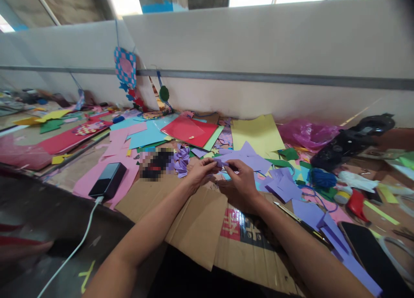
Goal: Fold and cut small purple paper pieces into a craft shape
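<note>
My left hand (202, 170) and my right hand (242, 181) meet over flattened brown cardboard (194, 220). Both pinch a small folded piece of purple paper (222, 163) between their fingertips. A cluster of folded purple paper pieces (181, 159) lies just left of my left hand. Loose purple paper sheets (252, 159) lie behind and to the right of my hands.
A black power bank (108, 180) with a white cable sits on pink paper at the left. Red paper (189, 130), yellow paper (257, 134), a pink plastic bag (307, 134), blue yarn (321, 177), a black phone (371, 255) and scraps surround the work spot. A wall stands behind.
</note>
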The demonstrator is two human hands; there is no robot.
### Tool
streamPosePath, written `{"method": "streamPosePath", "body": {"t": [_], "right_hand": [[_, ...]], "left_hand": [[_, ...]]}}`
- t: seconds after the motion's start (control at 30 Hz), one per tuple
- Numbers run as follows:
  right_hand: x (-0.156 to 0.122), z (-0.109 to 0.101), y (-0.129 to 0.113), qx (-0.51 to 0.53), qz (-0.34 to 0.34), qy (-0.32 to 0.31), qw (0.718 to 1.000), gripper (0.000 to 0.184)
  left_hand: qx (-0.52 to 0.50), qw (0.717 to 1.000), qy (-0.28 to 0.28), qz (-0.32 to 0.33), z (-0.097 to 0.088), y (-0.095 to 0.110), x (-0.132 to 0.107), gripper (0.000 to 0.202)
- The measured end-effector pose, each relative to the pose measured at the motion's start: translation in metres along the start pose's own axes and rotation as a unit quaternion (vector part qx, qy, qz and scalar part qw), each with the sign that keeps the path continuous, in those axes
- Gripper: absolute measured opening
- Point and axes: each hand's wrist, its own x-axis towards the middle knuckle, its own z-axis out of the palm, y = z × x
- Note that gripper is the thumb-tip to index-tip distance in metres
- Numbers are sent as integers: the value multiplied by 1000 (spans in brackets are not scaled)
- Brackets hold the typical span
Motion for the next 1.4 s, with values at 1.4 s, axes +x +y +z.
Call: {"method": "streamPosePath", "body": {"t": [1.4], "right_hand": [[-1,-4,-10,-130,-152,-30,979,31]], "left_hand": [[-38,999,8,-10,4,3,-4,34]]}}
